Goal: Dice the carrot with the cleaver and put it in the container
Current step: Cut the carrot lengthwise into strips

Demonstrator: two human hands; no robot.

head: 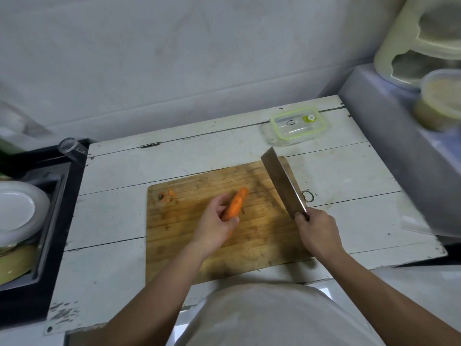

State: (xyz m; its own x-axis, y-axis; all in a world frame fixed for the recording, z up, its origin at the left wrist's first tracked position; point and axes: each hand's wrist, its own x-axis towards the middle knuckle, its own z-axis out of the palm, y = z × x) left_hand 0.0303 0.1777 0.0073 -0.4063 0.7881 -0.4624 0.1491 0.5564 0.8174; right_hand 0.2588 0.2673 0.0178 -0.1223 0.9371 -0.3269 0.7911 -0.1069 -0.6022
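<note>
Fingers and thumb of my left hand (214, 221) are curled round the thick end of the carrot (235, 204), gripping it above the cutting board (189, 245) with the far end pointing away from me; I cannot tell whether that end touches the wood. My right hand (316, 229) is wrapped tight round the handle of the cleaver (283, 182), whose blade is raised and angled over the board's right edge, well apart from the carrot.

As I judge it, the work has hardly begun. The carrot is nearly whole, and only a trimmed end and a few scraps (166, 195) lie near the board's far left corner. No dice are cut. The container (298, 126), clear with a green-rimmed lid on it, sits near the table's far right corner, beyond the board, and I see nothing orange inside. Left to do: lay the carrot down, slice, dice, take the lid off, transfer.

The board rests on a white painted plank table (112, 196), scuffed and chipped at the near edge. At left a dark sink (74, 196) holds a white plate (17, 208), with an upturned glass (71, 148) on its rim. A grey wall stands behind, and at right a raised ledge (389, 136) carries tubs.
</note>
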